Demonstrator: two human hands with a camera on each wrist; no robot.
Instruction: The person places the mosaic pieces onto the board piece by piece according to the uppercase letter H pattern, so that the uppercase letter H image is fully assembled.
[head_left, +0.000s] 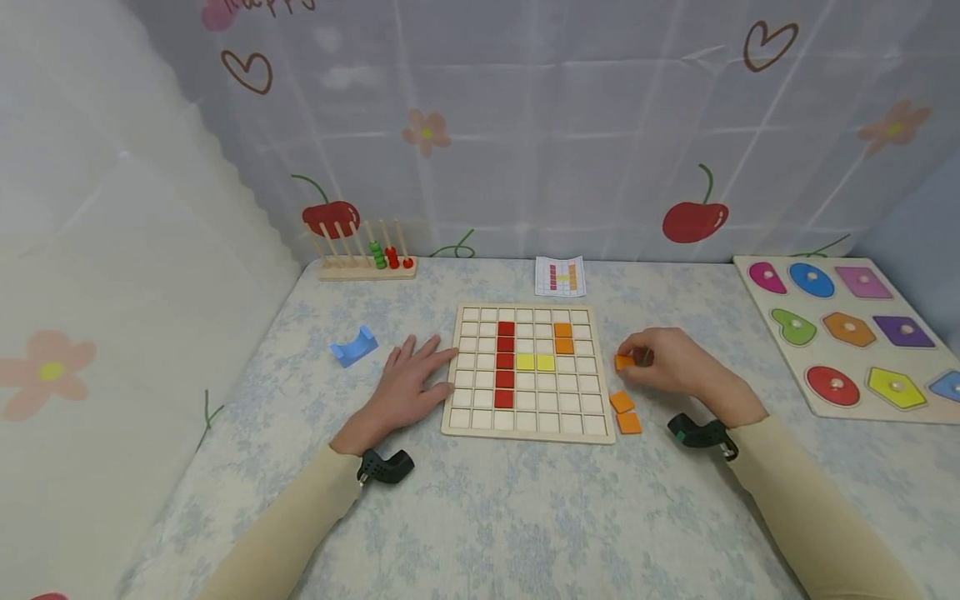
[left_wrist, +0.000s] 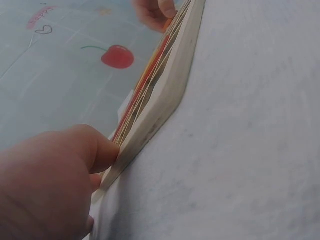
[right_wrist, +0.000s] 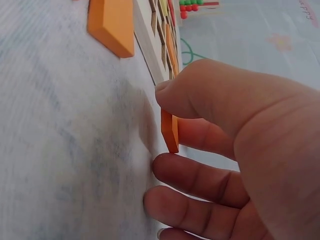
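A wooden grid board (head_left: 480, 423) lies mid-table, holding a column of red square tiles (head_left: 506, 361), two yellow tiles (head_left: 536, 362) and two orange ones (head_left: 563, 338). My left hand (head_left: 408, 379) rests at the board's left edge, fingers spread, its thumb touching the frame in the left wrist view. Just off the right edge, my right hand (head_left: 663, 360) pinches an orange tile (right_wrist: 170, 131) between thumb and finger. Two more orange tiles (head_left: 628, 423) lie on the table below that hand, beside the board.
Behind the board is a printed pattern card (head_left: 560, 277). A bead-peg rack (head_left: 367, 267) stands back left, with a blue curved piece (head_left: 354, 346) in front of it. At the right lies a shape puzzle board (head_left: 806, 329) with knobbed pieces. A patterned curtain (head_left: 525, 150) hangs behind the table.
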